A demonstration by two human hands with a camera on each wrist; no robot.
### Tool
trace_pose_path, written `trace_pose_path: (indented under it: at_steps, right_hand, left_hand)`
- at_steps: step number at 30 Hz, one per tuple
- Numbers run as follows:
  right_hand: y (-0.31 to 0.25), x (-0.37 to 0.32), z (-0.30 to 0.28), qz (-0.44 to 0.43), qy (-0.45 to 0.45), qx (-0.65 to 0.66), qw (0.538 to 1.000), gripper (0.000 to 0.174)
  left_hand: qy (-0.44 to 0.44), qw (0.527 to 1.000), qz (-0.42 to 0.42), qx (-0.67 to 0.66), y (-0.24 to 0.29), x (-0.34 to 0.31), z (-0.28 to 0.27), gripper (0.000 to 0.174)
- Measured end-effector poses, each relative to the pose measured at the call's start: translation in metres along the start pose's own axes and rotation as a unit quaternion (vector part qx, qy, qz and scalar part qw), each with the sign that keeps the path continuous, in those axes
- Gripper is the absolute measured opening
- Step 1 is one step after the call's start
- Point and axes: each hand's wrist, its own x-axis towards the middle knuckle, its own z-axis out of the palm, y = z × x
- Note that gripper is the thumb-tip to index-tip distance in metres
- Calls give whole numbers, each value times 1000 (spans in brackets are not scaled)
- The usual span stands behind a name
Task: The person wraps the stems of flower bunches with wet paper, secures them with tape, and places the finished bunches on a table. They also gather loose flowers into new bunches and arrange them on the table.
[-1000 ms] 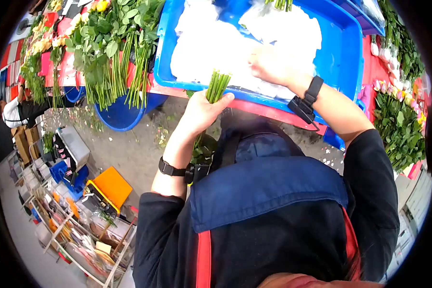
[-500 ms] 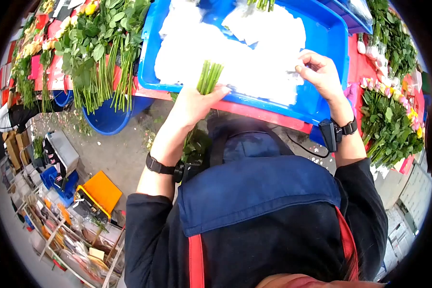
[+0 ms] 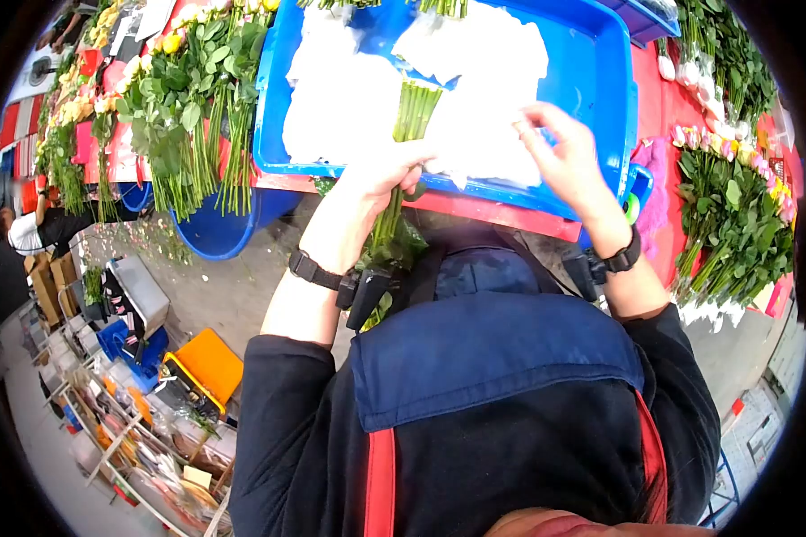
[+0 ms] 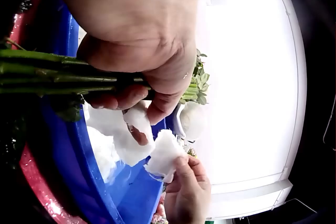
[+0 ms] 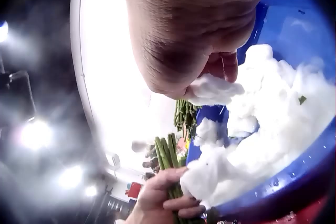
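Note:
My left hand (image 3: 376,174) grips a bundle of green flower stems (image 3: 415,112) at the tray's near edge, cut ends uppermost and leaves hanging below. A tuft of white cotton (image 4: 134,142) sits at its fingertips in the left wrist view. To the right, my right hand (image 3: 566,161) pinches a second white cotton piece (image 4: 164,155) between thumb and fingers, over the blue tray (image 3: 591,80). More white cotton (image 5: 283,103) lies heaped in that tray, overexposed in the head view.
The tray rests on a red-covered table (image 3: 658,98). Leafy flower bunches (image 3: 197,107) hang over its left edge above a blue bucket (image 3: 215,224); tulip bunches (image 3: 730,206) lie at right. A person (image 3: 36,228) is at far left. An orange bin (image 3: 208,362) stands on the floor.
My right hand has come out of the cotton to the right, then back somewhat toward the left hand, with a cotton piece. The left hand still grips the stems, now nearer the tray's cotton.

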Motion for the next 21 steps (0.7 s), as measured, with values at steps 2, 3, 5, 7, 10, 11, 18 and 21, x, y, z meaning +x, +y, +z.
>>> trace_pose_path:
  at_steps: [2, 3, 5, 7, 10, 11, 18, 21]
  right_hand:
    - [-3, -16, 22, -51, -42, 22, 998, 20]
    - [-8, -21, 31, -80, -77, 30, 993, 22]
    - [-10, -26, 44, -13, -65, 41, 997, 26]
    - [-8, -27, 47, 36, -89, 77, 992, 28]
    - [2, -24, 48, 127, -144, 171, 966, 32]
    - [8, -23, 48, 181, -144, 202, 952, 34]
    - [-15, 16, 14, 127, 37, 313, 941, 30]
    - [-34, 17, 12, -142, 14, -19, 990, 28]
  left_hand:
    - [-7, 1000, -20, 10, -1, 1, 6, 21]
    - [-10, 999, -29, 13, -1, 1, 9, 23]
    - [-5, 1000, -28, 7, -1, -1, 12, 26]
    - [-2, 1000, -27, 14, -1, -2, 14, 28]
    - [5, 999, -16, 49, -2, -6, 19, 28]
    - [14, 998, -3, 64, 0, -9, 21, 26]
    - [87, 971, 36, 218, -20, -14, 16, 20]
    - [86, 958, 88, 259, -23, -11, 17, 17]
